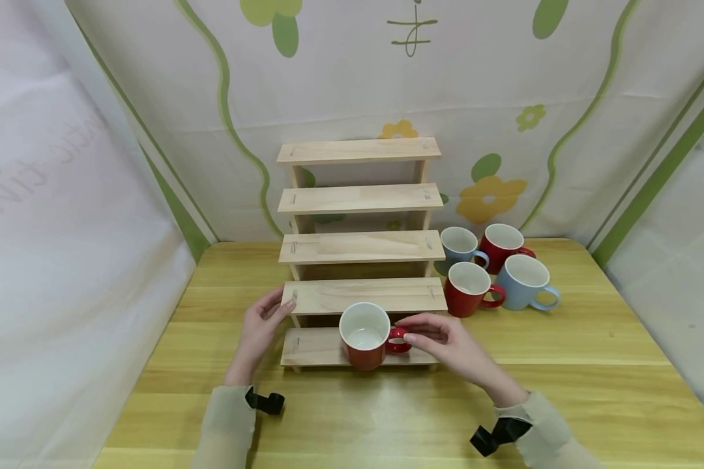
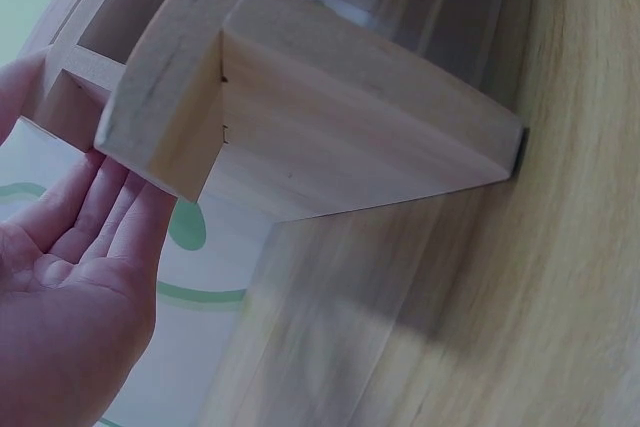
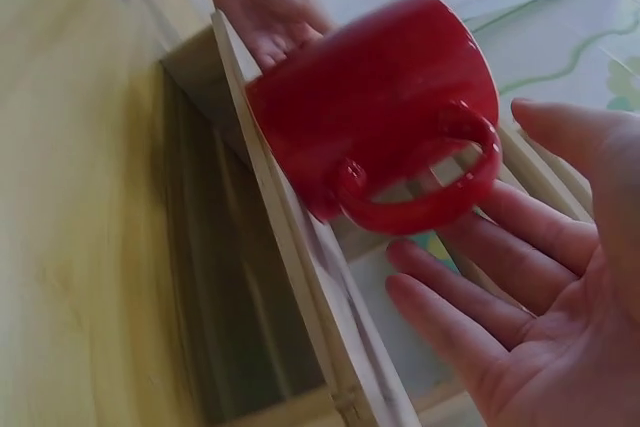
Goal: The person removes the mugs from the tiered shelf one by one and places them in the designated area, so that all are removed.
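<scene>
A wooden stepped rack (image 1: 364, 247) with several narrow shelves stands on the table. My left hand (image 1: 259, 333) holds the left end of its second-lowest shelf, thumb on top and fingers (image 2: 95, 209) tucked underneath. A red mug (image 1: 364, 348) with a white inside sits upright on the lowest shelf, its handle (image 1: 396, 340) pointing right. Beside that handle is my right hand (image 1: 446, 342). In the right wrist view, the right thumb (image 3: 565, 127) stands apart from the handle and the fingers are extended close to it, not wrapped round it.
Right of the rack stand two more red mugs (image 1: 461, 299) (image 1: 493, 254) and two light blue mugs (image 1: 512, 286) (image 1: 459, 242), grouped closely. A printed white cloth (image 1: 352, 85) hangs behind the wooden table (image 1: 352, 417), with cloth on both sides too.
</scene>
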Motion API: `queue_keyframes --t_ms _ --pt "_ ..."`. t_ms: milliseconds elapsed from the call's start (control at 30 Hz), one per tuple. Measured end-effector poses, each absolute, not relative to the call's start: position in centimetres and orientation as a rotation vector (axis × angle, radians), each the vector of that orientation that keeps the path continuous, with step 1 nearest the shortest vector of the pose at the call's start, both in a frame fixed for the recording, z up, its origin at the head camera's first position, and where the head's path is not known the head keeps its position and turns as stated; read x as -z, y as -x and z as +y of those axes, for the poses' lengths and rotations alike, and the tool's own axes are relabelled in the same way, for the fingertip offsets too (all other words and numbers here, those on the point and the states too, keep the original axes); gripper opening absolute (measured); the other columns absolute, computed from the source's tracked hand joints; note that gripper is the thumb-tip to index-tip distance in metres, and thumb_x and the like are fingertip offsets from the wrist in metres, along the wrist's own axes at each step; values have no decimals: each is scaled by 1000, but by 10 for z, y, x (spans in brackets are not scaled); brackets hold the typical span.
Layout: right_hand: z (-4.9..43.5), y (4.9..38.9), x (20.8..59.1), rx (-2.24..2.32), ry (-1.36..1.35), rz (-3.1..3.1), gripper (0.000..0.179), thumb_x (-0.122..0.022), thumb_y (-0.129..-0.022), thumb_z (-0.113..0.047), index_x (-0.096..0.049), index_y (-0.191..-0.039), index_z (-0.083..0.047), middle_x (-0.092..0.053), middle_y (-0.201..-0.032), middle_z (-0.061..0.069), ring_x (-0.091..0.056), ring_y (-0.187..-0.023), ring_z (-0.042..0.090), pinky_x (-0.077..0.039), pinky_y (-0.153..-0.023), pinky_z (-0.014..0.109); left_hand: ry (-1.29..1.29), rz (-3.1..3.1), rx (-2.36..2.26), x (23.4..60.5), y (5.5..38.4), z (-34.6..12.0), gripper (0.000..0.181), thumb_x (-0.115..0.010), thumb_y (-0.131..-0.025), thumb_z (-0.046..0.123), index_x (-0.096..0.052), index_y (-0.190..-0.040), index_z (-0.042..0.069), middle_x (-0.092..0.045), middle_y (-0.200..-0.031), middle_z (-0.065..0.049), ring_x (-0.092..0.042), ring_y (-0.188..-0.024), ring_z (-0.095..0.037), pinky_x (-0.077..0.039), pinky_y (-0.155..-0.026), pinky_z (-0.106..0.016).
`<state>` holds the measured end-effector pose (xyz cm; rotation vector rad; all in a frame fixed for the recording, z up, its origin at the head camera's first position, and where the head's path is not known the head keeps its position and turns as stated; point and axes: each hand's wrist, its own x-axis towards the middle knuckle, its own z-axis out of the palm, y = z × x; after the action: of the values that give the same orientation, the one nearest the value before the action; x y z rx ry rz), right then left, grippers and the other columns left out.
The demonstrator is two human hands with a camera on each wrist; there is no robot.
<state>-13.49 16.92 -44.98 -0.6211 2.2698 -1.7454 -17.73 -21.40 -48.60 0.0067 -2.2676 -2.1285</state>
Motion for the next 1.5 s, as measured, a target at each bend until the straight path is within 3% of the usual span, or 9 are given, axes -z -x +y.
queue_keyframes --t_ms 233,533,1233,1500 --pt "158 131 450 1741 564 2253 29 -69 -100 -21 -70 -123 -3 -72 -114 9 -69 -104 26 -56 -89 29 0 -2273 2128 485 176 -213 55 -72 -99 22 -52 -146 1 -57 -138 -16 -59 -120 -19 -50 -97 -23" --pt "151 129 451 1722 499 2318 24 -67 -102 -26 -73 -113 -6 -72 -108 13 -67 -100 35 -56 -83 27 6 -2280 2129 484 175 -214 57 -72 -99 24 -51 -147 1 -56 -140 -16 -58 -122 -22 -50 -97 -23" --pt "150 127 452 1723 479 2316 24 -66 -102 -26 -73 -112 -5 -70 -109 17 -64 -99 34 -55 -82 26 -8 -2288 2138 481 176 -214 56 -72 -99 24 -52 -146 1 -56 -139 -16 -57 -122 -22 -50 -97 -23" --pt "151 127 453 1707 460 2328 25 -66 -102 -28 -73 -111 -5 -71 -105 12 -64 -94 29 -54 -79 26 -7 -2304 2125 483 176 -215 57 -72 -99 26 -52 -146 1 -57 -139 -16 -57 -122 -22 -50 -97 -22"
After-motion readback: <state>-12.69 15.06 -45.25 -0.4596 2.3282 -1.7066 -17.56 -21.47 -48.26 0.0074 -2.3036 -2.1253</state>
